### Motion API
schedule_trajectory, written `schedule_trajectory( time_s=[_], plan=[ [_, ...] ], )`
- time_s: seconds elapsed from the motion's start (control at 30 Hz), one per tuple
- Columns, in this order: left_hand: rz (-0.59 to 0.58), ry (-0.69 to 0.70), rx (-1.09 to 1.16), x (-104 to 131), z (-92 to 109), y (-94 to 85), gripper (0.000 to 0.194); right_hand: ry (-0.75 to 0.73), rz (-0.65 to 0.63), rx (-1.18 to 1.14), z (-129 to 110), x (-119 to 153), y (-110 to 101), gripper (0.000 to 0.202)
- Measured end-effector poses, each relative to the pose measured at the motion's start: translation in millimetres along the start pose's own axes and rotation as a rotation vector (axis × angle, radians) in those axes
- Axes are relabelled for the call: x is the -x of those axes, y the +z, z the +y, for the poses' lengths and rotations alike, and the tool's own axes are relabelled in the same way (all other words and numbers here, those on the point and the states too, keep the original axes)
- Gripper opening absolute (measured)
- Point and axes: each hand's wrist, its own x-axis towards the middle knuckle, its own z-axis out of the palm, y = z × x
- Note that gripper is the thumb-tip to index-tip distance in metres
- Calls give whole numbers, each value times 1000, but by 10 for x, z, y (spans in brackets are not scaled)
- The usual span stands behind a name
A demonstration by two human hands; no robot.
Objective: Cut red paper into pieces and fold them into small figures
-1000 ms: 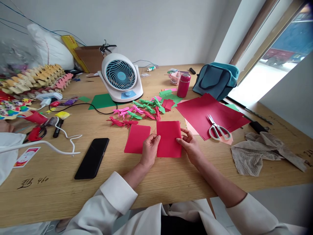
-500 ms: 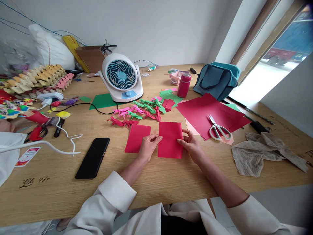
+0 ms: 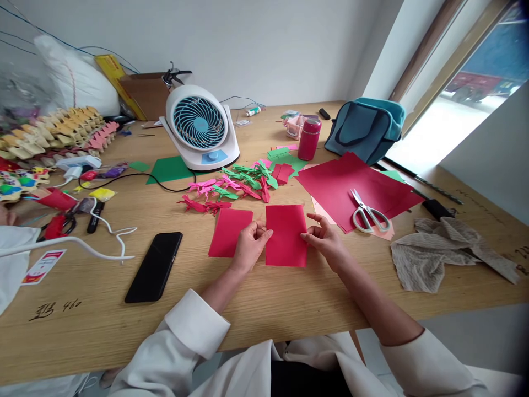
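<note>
You seem to be at the positioning step, the red sheet [image 3: 286, 237] just right of the red paper pile [image 3: 226, 234], left hand [image 3: 249, 248] pinching one edge, right hand's [image 3: 326, 242] grip opposite unclear, so moving it calls for even edge control.

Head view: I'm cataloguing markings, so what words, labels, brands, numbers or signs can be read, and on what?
"460": handwritten on the table, front left, after characters I cannot make out.
Handwriting at the table's right end: too blurred to read.
Card, black marker, white-and-green tube: any print too small to read.
</note>
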Motion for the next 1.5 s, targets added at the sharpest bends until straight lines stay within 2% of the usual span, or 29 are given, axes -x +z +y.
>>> schedule_trajectory(
  time_s=[0.43,0.6,0.73,0.9,1.17,1.37,1.5],
  plan=[
    [19,26,50,-11,31,2,28,23,114,-16,-42,-40,-105,63],
    [-1,16,53,-7,20,1,29,46,5,-57,-5,-38,-77,65],
    [-36,24,25,-3,-5,3,30,16,-34,-35,10,-34,-37,64],
    [-93,65,-38,22,-24,27,30,75,-98,-97,16,-18,-2,65],
    [-115,97,-85,56,19,48,28,78,-115,-124,32,-11,-5,64],
    [-89,107,-83,14,20,13,27,-17,-21,-68,18,-81,-145,61],
    [-76,110,-67,-17,22,-17,27,-29,79,-29,-57,-99,-253,62]
  ],
)
